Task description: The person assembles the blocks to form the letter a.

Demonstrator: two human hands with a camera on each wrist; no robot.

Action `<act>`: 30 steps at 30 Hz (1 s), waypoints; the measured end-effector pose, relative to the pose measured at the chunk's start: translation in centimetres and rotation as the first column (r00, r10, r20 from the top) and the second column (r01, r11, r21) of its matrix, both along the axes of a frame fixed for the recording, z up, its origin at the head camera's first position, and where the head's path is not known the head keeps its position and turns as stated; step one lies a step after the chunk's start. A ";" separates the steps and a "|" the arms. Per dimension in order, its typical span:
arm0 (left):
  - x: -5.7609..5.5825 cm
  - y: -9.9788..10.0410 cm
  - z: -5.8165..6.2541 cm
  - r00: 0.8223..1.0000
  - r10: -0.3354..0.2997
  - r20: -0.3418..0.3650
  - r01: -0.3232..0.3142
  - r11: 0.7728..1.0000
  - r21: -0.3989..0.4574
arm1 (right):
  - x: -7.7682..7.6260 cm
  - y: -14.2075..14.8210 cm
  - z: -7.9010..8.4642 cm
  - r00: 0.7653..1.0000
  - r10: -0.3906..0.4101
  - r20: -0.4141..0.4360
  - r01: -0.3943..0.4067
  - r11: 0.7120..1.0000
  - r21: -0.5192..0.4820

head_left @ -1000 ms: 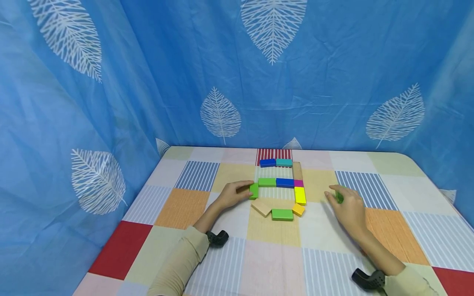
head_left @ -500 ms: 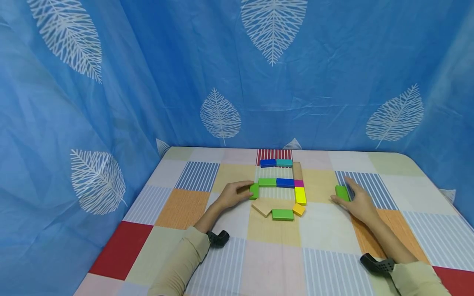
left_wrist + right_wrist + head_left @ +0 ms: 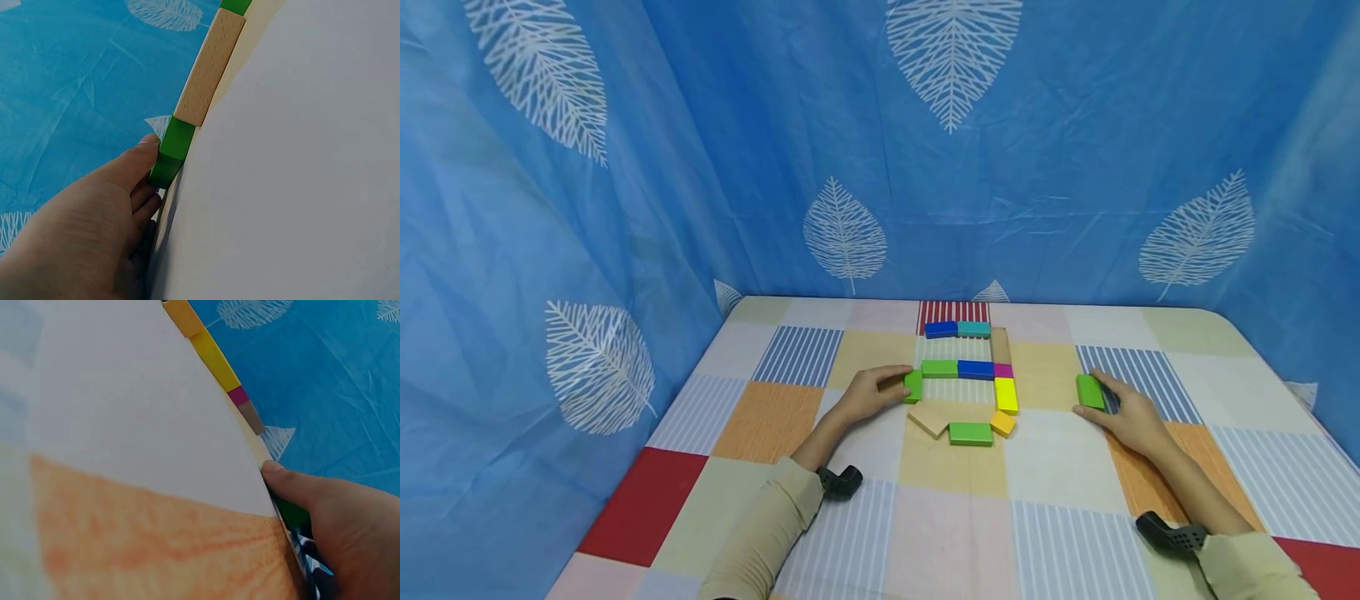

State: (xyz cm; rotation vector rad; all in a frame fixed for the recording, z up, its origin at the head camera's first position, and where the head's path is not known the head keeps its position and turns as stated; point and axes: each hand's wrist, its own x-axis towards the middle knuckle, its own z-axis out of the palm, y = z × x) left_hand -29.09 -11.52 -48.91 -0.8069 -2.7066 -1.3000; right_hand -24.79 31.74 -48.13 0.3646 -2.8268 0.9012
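Observation:
In the head view my left hand holds a green block at the left end of a block layout, index finger at its far end and thumb at its near end. The left wrist view shows the thumb against that green block, with a plain wooden block beyond it. My right hand spans another green block lying on the cloth to the right, thumb and index finger at its two ends. In the right wrist view the hand mostly hides this green block.
The layout also has a green block, blue block, magenta block, yellow block, orange block and a front green block. A blue curtain hangs behind the patchwork-covered table.
My right hand has moved right and set its green block down flat, spread its fingers around it, then brought the index finger closer. My left hand has stayed in place.

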 end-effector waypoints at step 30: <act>0.1 0.2 -0.2 1.000 0.017 -0.003 -0.017 1.000 -0.003 | 5.6 -4.2 -0.5 0.961 0.275 0.039 -0.272 0.961 -0.058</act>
